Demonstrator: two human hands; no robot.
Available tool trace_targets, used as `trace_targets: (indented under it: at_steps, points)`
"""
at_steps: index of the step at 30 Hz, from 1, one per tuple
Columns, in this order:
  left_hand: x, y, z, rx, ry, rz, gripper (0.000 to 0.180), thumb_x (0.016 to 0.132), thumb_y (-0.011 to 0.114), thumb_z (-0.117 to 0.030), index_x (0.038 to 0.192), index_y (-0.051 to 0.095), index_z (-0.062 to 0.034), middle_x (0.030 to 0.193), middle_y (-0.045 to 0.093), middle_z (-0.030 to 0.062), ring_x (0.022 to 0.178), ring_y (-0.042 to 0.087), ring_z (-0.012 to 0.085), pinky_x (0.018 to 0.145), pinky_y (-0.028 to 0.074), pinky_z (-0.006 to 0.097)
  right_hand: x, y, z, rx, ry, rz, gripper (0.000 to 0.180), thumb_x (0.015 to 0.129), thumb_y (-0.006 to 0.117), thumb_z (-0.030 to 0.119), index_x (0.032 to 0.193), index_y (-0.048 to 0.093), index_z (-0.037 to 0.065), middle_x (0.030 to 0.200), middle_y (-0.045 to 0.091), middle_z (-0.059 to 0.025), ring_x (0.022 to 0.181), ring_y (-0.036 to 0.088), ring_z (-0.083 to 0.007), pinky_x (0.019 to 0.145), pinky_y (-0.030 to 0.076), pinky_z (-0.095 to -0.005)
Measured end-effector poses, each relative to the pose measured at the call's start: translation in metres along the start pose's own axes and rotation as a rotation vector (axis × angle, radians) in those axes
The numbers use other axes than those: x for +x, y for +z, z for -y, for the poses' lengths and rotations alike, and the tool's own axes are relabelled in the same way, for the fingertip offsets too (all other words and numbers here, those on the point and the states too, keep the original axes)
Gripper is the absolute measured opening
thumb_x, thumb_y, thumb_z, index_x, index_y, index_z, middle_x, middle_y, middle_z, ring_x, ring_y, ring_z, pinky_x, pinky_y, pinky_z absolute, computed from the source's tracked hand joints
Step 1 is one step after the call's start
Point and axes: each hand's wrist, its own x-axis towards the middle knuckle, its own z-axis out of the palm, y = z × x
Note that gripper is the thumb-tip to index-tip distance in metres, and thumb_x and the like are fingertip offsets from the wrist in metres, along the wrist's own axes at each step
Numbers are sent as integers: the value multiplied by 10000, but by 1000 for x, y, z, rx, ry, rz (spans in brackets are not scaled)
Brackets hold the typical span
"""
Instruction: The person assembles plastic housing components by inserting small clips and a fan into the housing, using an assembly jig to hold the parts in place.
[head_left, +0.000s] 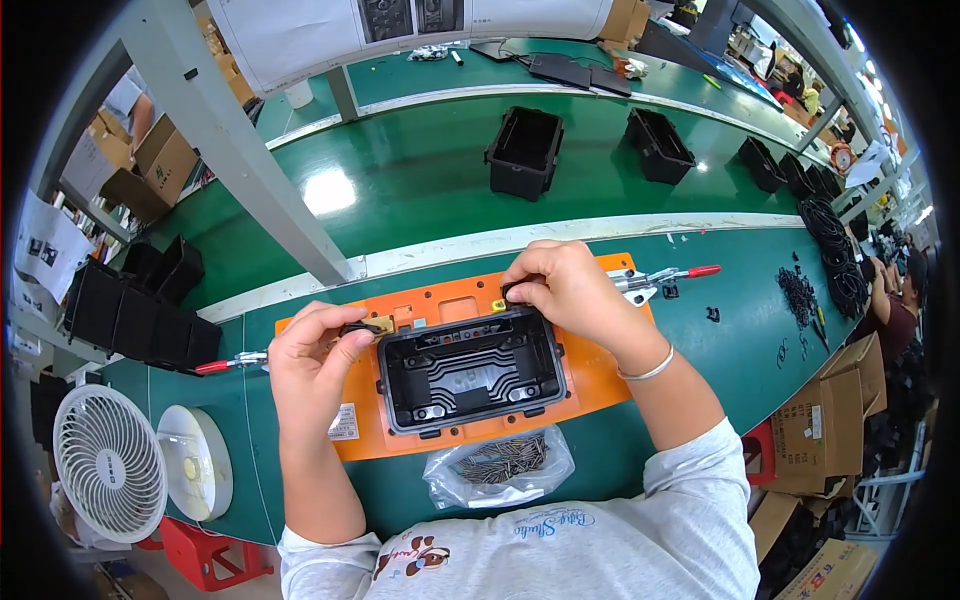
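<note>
A black plastic box [388, 405], open at the top, lies in an orange fixture plate [605, 385] on the green bench. My left hand [318, 345] is at the box's far left corner, thumb and fingers pinching a small black part [366, 327]. At the far right corner my right hand [572, 288] is closed on a small dark piece, mostly hidden by the fingers. A small yellow block [499, 306] sits beside those fingertips. Just below the fixture rests a clear plastic bag [440, 488] of metal pins or screws.
Toggle clamps with red handles stand left [215, 368] and right [702, 271] of the fixture. More black boxes [525, 150] stand on the far green surface. A white fan [110, 465] is at the left; loose black parts [797, 292] and cardboard boxes [810, 435] are at the right.
</note>
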Motion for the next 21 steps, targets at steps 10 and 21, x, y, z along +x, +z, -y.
trace_targets:
  at_steps: [10,21]
  points:
    - [24,11,3,342,57,104,146,749,722,28,890,686,34,812,639,82,793,626,178,723,487,274,6,0,-9,-130,-104,60,131,715,758,7,831,698,-5,779,637,-111,725,624,-252,640,516,-323]
    - [43,18,15,666,161,372,98,774,722,-26,822,645,11,848,559,104,813,567,255,736,467,337,0,0,-7,43,122,49,135,746,760,7,842,678,-38,785,591,-93,693,610,-184,635,509,-288]
